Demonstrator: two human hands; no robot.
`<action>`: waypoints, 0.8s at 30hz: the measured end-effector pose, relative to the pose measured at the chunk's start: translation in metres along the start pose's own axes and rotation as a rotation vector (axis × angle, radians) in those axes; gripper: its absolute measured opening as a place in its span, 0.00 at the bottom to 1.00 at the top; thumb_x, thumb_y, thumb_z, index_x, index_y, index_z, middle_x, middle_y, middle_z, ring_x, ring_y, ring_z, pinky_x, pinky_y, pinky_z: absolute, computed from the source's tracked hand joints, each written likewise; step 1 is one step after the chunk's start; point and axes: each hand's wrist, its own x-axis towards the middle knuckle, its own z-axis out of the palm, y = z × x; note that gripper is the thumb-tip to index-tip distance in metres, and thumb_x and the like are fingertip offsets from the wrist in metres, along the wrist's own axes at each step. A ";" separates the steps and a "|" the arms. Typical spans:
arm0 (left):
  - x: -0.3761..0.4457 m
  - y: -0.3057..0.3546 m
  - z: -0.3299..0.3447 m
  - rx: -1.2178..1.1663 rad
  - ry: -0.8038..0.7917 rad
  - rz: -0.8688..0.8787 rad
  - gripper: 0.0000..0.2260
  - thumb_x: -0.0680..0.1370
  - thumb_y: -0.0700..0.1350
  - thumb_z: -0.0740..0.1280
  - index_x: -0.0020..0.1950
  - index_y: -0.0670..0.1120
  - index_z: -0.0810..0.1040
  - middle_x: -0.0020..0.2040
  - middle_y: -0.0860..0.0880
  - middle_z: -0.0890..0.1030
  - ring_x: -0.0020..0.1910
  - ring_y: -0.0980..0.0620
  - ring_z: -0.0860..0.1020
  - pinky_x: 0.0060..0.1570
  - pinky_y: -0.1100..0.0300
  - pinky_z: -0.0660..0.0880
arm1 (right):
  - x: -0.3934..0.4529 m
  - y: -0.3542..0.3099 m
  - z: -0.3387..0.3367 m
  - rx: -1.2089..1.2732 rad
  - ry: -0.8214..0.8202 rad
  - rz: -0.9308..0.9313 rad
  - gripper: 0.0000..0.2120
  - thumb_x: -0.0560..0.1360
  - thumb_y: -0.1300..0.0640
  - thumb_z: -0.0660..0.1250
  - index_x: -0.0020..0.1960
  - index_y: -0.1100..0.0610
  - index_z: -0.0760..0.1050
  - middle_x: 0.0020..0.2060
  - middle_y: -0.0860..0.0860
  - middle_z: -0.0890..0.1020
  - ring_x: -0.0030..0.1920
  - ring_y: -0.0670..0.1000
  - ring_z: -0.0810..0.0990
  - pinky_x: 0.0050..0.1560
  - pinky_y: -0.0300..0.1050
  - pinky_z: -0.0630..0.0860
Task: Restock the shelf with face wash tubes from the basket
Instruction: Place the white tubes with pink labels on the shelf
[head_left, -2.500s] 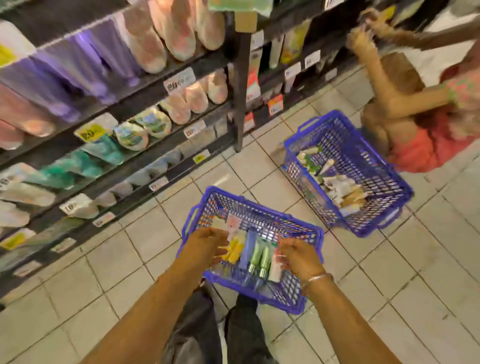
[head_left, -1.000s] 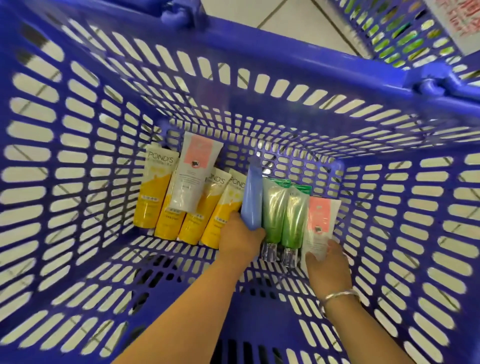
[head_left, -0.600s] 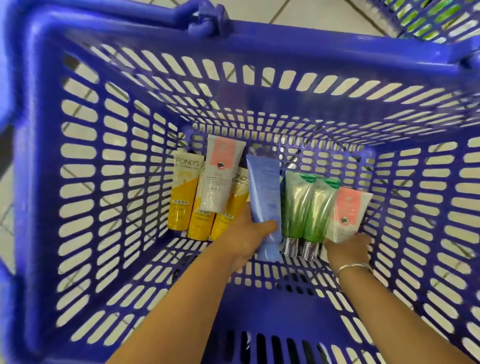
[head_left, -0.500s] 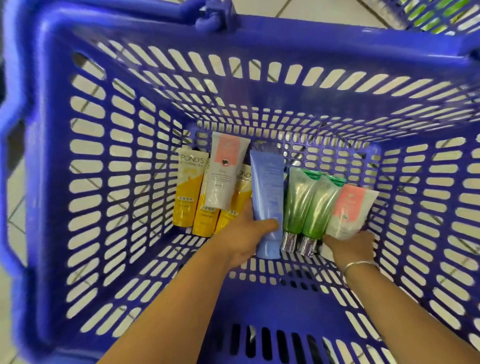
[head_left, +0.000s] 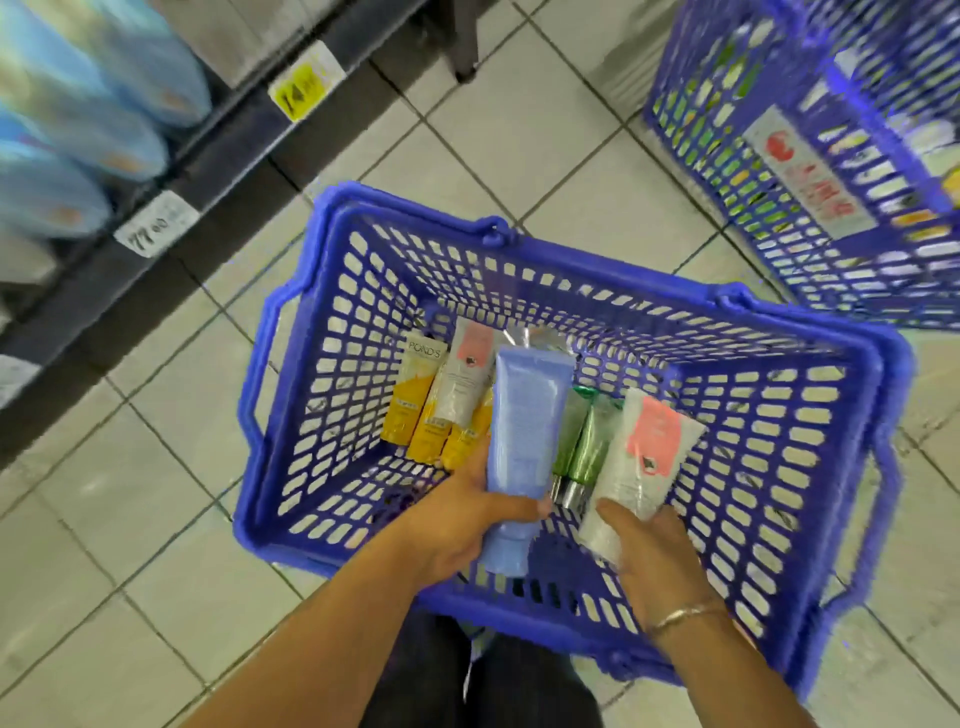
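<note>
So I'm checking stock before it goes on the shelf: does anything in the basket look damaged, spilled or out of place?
Nothing stands out. The yellow tubes and green tubes lie side by side on the basket floor, with no spill showing. The left hand holds a blue tube, the right hand a white and pink one.

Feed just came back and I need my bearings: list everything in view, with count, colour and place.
basket: one, blue, on the floor tiles, centre
second basket: one, blue, upper right, holds blurred goods
blue tube: one, pale blue, held over the basket
white tube: one, white with pink patch, held at right
white tube in basket: one, white with pink patch, lying on the yellow tubes
yellow tubes: at least three, yellow and white, basket's left part
green tubes: two, green, between the held tubes
shelf: dark, upper left, with blurred blue packs
price tags: one yellow, one white, on shelf edge
left hand: grips the blue tube
right hand: grips the white tube
</note>
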 end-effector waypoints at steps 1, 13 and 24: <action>-0.017 0.007 0.005 -0.013 -0.005 0.019 0.24 0.65 0.31 0.69 0.54 0.52 0.73 0.37 0.54 0.82 0.33 0.58 0.80 0.35 0.64 0.78 | -0.017 -0.008 0.000 0.027 -0.018 -0.020 0.13 0.72 0.69 0.66 0.54 0.56 0.74 0.39 0.50 0.82 0.33 0.43 0.81 0.31 0.35 0.77; -0.244 0.141 0.061 -0.101 0.194 0.473 0.24 0.61 0.30 0.71 0.54 0.48 0.74 0.38 0.51 0.84 0.34 0.55 0.81 0.32 0.63 0.77 | -0.214 -0.190 0.010 0.149 -0.268 -0.338 0.20 0.70 0.72 0.64 0.58 0.55 0.71 0.44 0.53 0.82 0.40 0.48 0.82 0.38 0.40 0.80; -0.466 0.252 0.120 -0.075 0.254 0.844 0.34 0.58 0.33 0.78 0.61 0.46 0.72 0.49 0.48 0.84 0.43 0.52 0.83 0.39 0.59 0.79 | -0.418 -0.351 0.028 0.170 -0.585 -0.590 0.27 0.56 0.52 0.74 0.54 0.45 0.73 0.42 0.44 0.86 0.42 0.44 0.84 0.36 0.38 0.79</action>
